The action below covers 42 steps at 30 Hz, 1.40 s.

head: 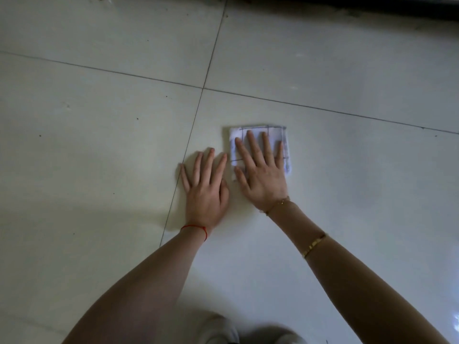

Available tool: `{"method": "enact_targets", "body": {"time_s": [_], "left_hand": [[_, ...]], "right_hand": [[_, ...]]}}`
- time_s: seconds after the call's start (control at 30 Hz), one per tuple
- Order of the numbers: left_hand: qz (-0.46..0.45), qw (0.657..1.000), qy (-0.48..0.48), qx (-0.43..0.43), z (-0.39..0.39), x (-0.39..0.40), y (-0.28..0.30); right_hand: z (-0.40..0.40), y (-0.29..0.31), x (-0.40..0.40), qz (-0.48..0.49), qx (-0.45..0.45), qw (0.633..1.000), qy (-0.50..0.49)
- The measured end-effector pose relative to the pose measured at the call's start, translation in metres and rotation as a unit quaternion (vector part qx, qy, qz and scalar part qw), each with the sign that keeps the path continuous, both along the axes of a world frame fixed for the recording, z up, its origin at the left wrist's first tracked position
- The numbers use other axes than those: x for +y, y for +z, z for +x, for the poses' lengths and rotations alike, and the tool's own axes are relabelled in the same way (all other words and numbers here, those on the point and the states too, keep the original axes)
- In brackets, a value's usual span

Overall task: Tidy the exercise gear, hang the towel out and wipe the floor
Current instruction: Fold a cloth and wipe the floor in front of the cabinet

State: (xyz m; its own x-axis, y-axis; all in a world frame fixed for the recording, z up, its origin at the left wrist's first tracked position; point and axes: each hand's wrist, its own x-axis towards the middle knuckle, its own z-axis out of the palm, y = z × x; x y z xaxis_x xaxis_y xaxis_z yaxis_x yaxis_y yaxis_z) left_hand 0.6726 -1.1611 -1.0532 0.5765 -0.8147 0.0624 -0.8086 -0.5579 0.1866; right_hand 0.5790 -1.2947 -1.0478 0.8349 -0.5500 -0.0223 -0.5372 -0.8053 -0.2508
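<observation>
Mostly visible is a pale glossy tiled floor (99,120) with dark grout lines and small dark specks scattered to the left and far side, suggesting the wiping is under way, not finished. Near the centre, the right hand (260,175) presses flat, fingers straight and spread, on a small folded white cloth with thin dark check lines (278,135), while the left hand (206,189) rests open on the bare tile just beside it. No exercise gear or hung towel shows, so those steps cannot be judged.

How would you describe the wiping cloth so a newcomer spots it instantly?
Start at the pale tiled floor and find where the dark grout lines cross. Just below and right of that crossing, the right hand presses flat on a small folded cloth. It is white with thin dark grid lines, unlike the plain tiles.
</observation>
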Motion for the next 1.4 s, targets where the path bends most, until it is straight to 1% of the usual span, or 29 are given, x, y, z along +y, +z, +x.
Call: {"method": "enact_targets", "body": {"time_s": [0.1,0.2,0.33,0.43,0.5,0.6,0.73,0.87,0.97,1.03,1.13,1.27,1.4], "left_hand": [[-0.005,1.0,0.003,0.006,0.0,0.0,0.0],[-0.003,1.0,0.007,0.01,-0.001,0.0,0.0],[0.013,1.0,0.005,0.006,0.0,0.0,0.001],[0.026,0.999,0.004,0.021,-0.001,0.001,0.001],[0.041,0.999,0.004,0.026,0.0,0.001,0.001],[0.05,0.998,0.017,0.031,0.0,-0.001,0.0],[0.01,0.998,0.036,0.054,0.001,0.001,0.002],[-0.051,0.997,0.027,0.056,0.003,0.003,0.003],[-0.047,0.998,0.02,0.033,0.014,0.019,0.004],[-0.013,0.998,0.049,0.025,0.02,0.032,0.006],[0.031,0.995,0.084,0.032,0.02,0.041,0.003],[0.025,0.996,0.085,0.03,0.021,0.039,0.0],[0.012,0.996,0.086,0.018,0.022,0.039,0.0]], "right_hand": [[-0.019,-0.001,0.007,0.0,-0.009,1.0,0.011],[-0.038,0.001,-0.008,-0.003,0.0,1.0,0.007],[-0.039,0.001,-0.049,0.014,0.039,0.998,-0.051],[-0.015,0.005,-0.083,0.033,0.068,0.993,-0.093],[0.007,0.008,-0.092,0.035,0.095,0.992,-0.075],[0.032,0.012,-0.075,0.041,0.103,0.994,-0.02],[0.026,0.011,-0.027,0.041,0.079,0.995,0.039],[-0.013,0.007,-0.016,0.048,0.055,0.997,0.035],[-0.026,0.009,-0.034,0.048,0.051,0.998,0.008],[-0.016,0.011,-0.051,0.057,0.053,0.997,-0.017],[0.021,0.012,-0.076,0.061,0.069,0.995,-0.04],[0.087,0.011,-0.079,0.044,0.104,0.994,0.013],[0.124,0.011,-0.046,0.024,0.11,0.989,0.101]]}}
